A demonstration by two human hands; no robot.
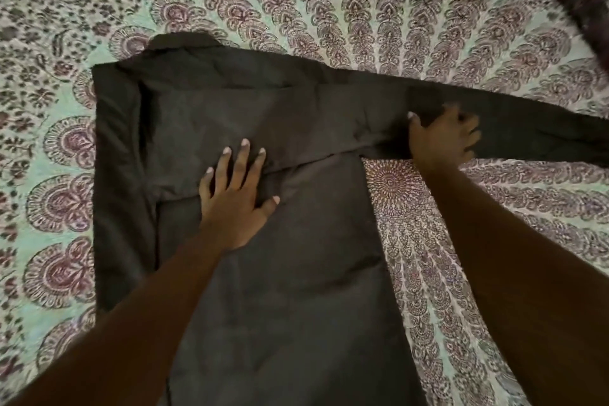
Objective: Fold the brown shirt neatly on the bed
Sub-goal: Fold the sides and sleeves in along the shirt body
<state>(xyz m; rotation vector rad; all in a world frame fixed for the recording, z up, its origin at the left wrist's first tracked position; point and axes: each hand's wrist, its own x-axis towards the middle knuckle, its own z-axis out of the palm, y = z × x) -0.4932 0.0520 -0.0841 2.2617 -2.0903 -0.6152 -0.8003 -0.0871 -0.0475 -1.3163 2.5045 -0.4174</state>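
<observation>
The dark brown shirt (250, 115) lies flat on the patterned bed sheet (329, 10), collar toward the far side. Its left side is folded inward over the body, and the right sleeve (534, 128) stretches out to the right edge of the view. My left hand (235, 194) rests flat on the shirt's middle, fingers spread, pressing the cloth. My right hand (443, 135) sits on the right sleeve near the armpit; it is blurred, and the fingers look curled onto the fabric.
The bed sheet has a green and maroon peacock-feather print all around the shirt. A dark fuzzy object (573, 0) lies at the top right corner. Both forearms reach in from the bottom of the view.
</observation>
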